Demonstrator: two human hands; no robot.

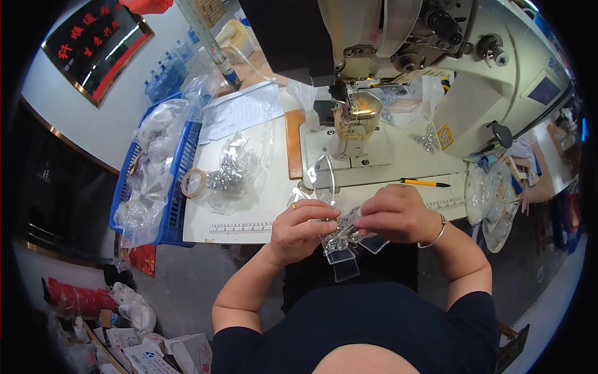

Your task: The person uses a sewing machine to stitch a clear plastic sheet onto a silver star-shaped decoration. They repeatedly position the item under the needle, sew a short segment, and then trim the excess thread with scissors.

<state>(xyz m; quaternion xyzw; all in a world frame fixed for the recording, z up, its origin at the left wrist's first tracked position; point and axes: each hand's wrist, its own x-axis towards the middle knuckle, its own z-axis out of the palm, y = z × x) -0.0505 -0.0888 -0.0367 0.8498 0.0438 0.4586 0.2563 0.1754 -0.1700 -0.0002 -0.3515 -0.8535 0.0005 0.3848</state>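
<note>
Over the front edge of the sewing table, both hands are closed on a bunch of silvery, glittering pieces with clear plastic tabs [346, 268]; their exact kind I cannot make out. My left hand [304, 229] grips the bunch from the left, fingers curled. My right hand [398, 215], a bangle at its wrist, pinches it from the right with bent fingers. Several flat clear tabs hang down below the fingers. Just beyond the hands, a clear plastic loop [322, 181] lies in front of the sewing machine's needle area [354, 121].
A blue basket [180, 168] of clear plastic bags stands at the left. Near it lie a tape roll [194, 182], a heap of silvery pieces [229, 173] and paper sheets [246, 112]. A yellow pen [425, 182] is right of the machine bed. Plastic bags [495, 206] hang at the right edge.
</note>
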